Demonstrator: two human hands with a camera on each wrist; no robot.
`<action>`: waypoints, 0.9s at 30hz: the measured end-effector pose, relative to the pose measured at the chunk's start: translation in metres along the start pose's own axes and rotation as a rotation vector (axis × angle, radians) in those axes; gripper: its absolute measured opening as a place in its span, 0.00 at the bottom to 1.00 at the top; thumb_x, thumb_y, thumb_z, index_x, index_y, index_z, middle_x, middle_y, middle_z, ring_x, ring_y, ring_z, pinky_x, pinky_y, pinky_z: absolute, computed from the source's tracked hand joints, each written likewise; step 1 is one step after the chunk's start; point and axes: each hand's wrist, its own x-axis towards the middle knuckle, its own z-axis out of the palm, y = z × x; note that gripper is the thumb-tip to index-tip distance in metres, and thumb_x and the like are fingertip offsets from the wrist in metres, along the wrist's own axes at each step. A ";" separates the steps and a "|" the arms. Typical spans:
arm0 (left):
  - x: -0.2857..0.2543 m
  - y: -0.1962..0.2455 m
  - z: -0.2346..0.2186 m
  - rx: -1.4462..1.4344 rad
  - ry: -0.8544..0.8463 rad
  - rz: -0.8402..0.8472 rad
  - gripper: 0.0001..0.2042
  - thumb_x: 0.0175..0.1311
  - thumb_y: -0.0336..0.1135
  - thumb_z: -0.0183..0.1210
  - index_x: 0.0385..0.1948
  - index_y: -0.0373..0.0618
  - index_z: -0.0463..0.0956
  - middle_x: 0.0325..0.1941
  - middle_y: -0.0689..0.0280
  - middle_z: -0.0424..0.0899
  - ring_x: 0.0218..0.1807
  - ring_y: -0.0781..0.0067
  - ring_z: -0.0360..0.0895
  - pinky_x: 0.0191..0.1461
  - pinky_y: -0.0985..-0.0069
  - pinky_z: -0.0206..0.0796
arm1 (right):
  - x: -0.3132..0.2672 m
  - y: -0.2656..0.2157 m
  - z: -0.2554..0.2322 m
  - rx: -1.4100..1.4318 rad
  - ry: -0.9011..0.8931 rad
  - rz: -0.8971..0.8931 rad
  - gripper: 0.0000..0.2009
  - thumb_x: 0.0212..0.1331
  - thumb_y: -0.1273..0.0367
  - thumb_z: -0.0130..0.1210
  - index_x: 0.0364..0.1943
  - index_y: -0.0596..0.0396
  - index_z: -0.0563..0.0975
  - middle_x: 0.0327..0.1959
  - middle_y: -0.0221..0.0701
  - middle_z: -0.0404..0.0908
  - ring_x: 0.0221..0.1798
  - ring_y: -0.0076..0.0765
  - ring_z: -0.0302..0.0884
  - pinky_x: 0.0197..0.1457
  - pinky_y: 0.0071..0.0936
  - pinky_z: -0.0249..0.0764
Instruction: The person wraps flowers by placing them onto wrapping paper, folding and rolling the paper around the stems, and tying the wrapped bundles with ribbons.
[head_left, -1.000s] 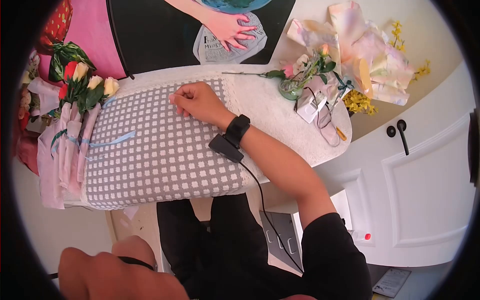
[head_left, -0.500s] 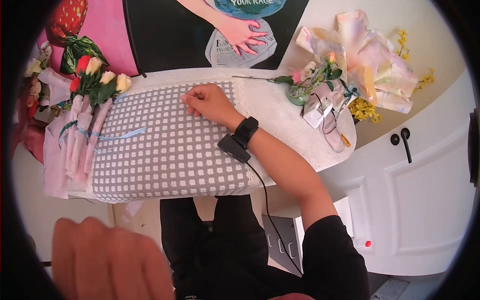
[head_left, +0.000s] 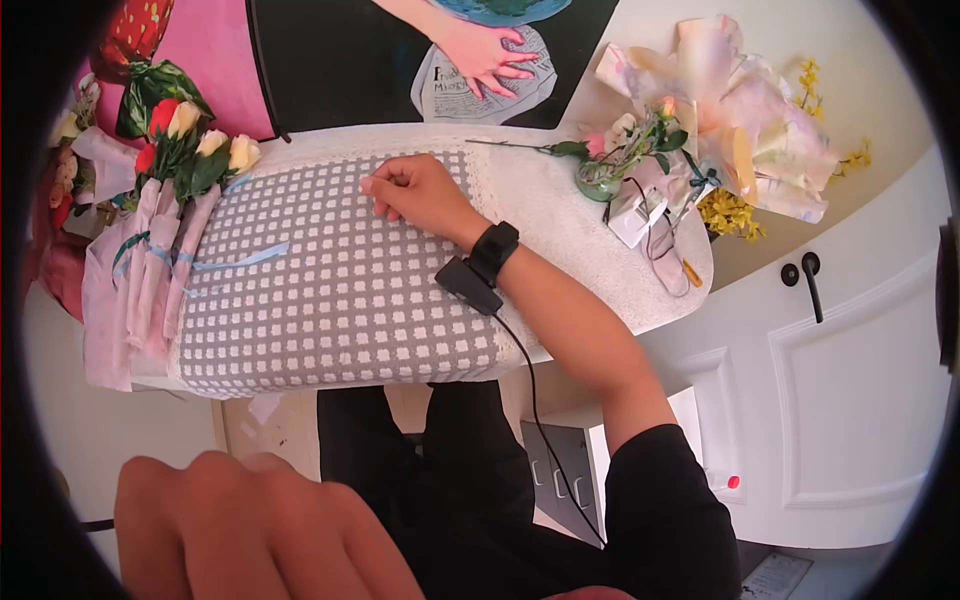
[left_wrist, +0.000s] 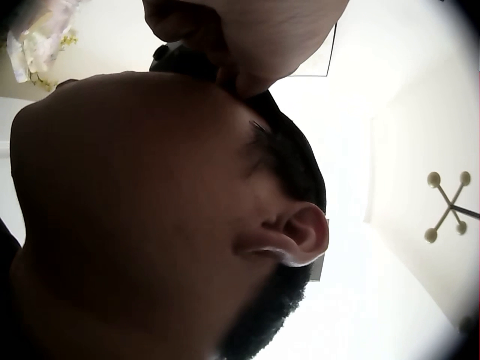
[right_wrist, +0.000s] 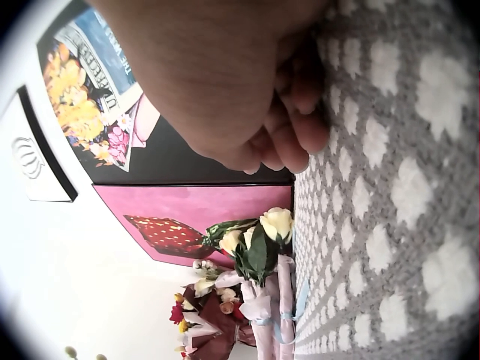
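Currently: right hand (head_left: pixel 418 192) | fingers curled together, knuckles resting on grey-and-white checked woven cloth (head_left: pixel 330 290) at 12 o'clock edge | left hand (head_left: pixel 240 530) raised at 7 o'clock, fingers loosely relaxed, holding nothing | pink-wrapped rose bouquet (head_left: pixel 160 230) at cloth's 9 o'clock.

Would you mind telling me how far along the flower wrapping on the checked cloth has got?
Done: one wrapped bouquet lies at the cloth's edge, ribbon-tied. In hand: nothing; the right hand rests curled on the checked cloth, the left hand is raised off the table. Left: loose flowers in the glass vase and wrapping paper.

bright daylight, soft shadows | fisheye bend, dark vignette at edges | left-wrist view backlit, washed out | near hands blurred
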 end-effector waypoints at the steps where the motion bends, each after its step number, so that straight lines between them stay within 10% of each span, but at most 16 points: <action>1: 0.003 0.000 -0.001 -0.008 -0.014 0.006 0.06 0.57 0.21 0.57 0.23 0.38 0.82 0.21 0.59 0.79 0.16 0.72 0.70 0.20 0.77 0.61 | 0.003 -0.002 -0.003 0.013 -0.005 -0.010 0.13 0.63 0.63 0.59 0.30 0.60 0.82 0.20 0.28 0.82 0.20 0.18 0.75 0.25 0.18 0.70; 27: 0.006 -0.026 -0.011 -0.146 -0.057 0.186 0.06 0.54 0.26 0.60 0.18 0.40 0.79 0.18 0.63 0.78 0.15 0.74 0.69 0.20 0.78 0.61 | 0.006 -0.004 -0.004 -0.021 -0.002 -0.014 0.12 0.62 0.63 0.59 0.29 0.60 0.82 0.20 0.28 0.83 0.19 0.19 0.76 0.25 0.18 0.71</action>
